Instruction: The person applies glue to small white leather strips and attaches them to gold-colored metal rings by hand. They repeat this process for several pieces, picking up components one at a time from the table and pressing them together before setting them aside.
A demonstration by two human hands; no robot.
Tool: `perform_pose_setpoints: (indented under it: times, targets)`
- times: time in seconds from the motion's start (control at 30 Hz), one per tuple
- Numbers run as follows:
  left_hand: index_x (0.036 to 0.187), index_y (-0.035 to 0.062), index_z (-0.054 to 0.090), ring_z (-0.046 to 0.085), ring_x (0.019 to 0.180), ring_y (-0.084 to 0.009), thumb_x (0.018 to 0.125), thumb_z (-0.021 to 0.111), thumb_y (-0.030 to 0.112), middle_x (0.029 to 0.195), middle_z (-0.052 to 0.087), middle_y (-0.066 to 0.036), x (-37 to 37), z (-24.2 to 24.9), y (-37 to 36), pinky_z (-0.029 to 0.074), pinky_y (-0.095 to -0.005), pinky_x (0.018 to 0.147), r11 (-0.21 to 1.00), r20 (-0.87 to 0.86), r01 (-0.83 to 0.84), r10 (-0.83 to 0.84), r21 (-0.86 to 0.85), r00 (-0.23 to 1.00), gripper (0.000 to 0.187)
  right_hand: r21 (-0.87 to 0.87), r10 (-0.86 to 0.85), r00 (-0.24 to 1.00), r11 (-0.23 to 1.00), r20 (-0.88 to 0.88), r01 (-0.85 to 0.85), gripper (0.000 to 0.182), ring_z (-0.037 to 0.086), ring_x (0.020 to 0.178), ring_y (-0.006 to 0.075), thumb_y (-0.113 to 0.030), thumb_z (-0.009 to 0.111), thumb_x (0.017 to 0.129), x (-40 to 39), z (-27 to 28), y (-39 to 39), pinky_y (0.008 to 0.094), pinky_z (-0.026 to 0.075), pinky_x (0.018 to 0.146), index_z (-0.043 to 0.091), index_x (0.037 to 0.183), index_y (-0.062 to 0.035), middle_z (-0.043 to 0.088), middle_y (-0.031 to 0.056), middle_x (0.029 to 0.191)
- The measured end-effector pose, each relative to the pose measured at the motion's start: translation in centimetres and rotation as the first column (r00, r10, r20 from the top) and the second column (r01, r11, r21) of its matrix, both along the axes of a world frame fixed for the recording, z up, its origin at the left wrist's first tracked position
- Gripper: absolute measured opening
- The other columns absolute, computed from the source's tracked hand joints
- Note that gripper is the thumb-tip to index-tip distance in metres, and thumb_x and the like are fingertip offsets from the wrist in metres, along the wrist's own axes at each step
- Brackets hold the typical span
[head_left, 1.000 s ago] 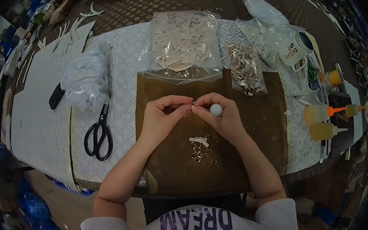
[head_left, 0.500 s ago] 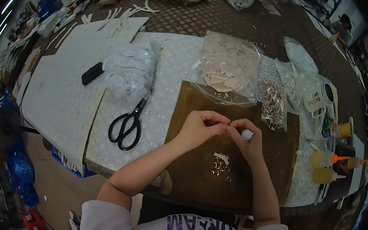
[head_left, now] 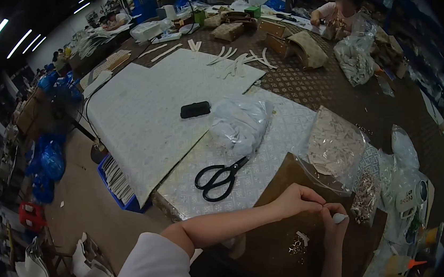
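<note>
My left hand point(head_left: 300, 200) is closed in a pinch, its fingertips meeting those of my right hand; whatever is between them is too small to make out. My right hand point(head_left: 334, 227) also pinches there and has a small white round-ended object point(head_left: 339, 218) tucked in its grip; most of it is hidden by the fingers. Both hands are above a brown mat point(head_left: 272, 226). Below them on the mat lie a small pile of gold-coloured metal rings point(head_left: 296, 247) and some short pale strips point(head_left: 303, 237).
Black-handled scissors point(head_left: 221, 182) lie left of the mat, near a bag of white material point(head_left: 240, 123) and a black block point(head_left: 195, 110). Beyond the mat are a bag of beige pieces point(head_left: 336, 147) and a bag of metal parts point(head_left: 366, 199). A white mug point(head_left: 407, 198) stands at right. Another person point(head_left: 340, 16) sits across.
My view has swung left and up, so the table appears shifted right and down and more of the room shows. My hands stay pinched together over the mat.
</note>
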State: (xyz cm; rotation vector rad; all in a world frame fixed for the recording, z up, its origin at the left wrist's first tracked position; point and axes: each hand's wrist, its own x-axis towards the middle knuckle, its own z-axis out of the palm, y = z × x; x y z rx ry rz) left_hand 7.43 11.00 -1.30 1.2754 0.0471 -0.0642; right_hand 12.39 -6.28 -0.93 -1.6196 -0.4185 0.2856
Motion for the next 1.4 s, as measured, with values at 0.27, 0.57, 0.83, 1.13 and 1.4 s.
perform_pose_setpoints:
  times: [0.27,0.57,0.83,1.13,1.4]
  targets:
    - [0.104,-0.0001,0.064,0.064,0.079,-0.0119,0.080,0.070,0.009,0.089,0.068,-0.007,1.2,-0.6,1.7,0.051,-0.0229,0.071,0.955,-0.157,-0.153,0.116,-0.253,0.981,0.027,0.038,0.000,0.988,0.999,-0.156,0.006,0.024,0.046,0.074,0.0054,-0.010,0.063,0.084,2.3,-1.1,-2.3,0.0198,0.039,0.067,0.048,0.103,-0.0076,0.049,-0.0026,0.083]
    - [0.105,-0.0020,0.062,0.065,0.083,-0.0168,0.079,0.069,0.004,0.094,0.066,-0.009,1.7,-0.5,2.6,0.053,-0.0251,0.075,0.928,-0.349,-0.255,0.152,-0.272,0.925,0.027,-0.169,0.015,0.974,0.985,0.226,0.024,0.030,0.051,0.085,0.0125,-0.013,0.068,0.083,2.2,0.7,-2.3,0.0256,0.043,0.075,0.052,0.107,-0.0039,0.053,0.0045,0.094]
    - [0.104,-0.0024,0.063,0.065,0.084,-0.0171,0.080,0.069,0.004,0.095,0.067,-0.011,1.6,-0.2,2.0,0.053,-0.0264,0.077,0.953,-0.348,-0.221,0.140,-0.206,0.927,0.026,-0.104,-0.033,0.968,0.993,0.248,0.061,0.033,0.056,0.085,0.0110,-0.004,0.077,0.069,2.1,0.8,-1.8,0.0226,0.044,0.072,0.063,0.099,-0.0040,0.057,0.0020,0.094]
    - [0.105,-0.0028,0.063,0.066,0.085,-0.0183,0.080,0.069,0.004,0.096,0.067,-0.011,1.5,-0.2,1.8,0.053,-0.0269,0.077,0.958,-0.361,-0.204,0.122,-0.200,0.925,0.027,-0.104,0.006,0.950,0.994,0.313,0.028,0.030,0.059,0.077,0.0121,-0.005,0.076,0.071,2.0,0.2,-1.5,0.0249,0.049,0.063,0.065,0.099,-0.0049,0.058,0.0023,0.092]
    - [0.104,-0.0034,0.063,0.066,0.083,-0.0183,0.080,0.069,0.004,0.096,0.067,-0.012,1.5,-0.3,1.6,0.054,-0.0257,0.075,0.962,-0.368,-0.202,0.122,-0.185,0.922,0.026,-0.154,0.023,0.915,0.987,0.402,0.043,0.030,0.059,0.078,0.0133,-0.006,0.074,0.073,1.8,0.5,-1.7,0.0276,0.051,0.062,0.063,0.101,-0.0046,0.057,0.0030,0.092]
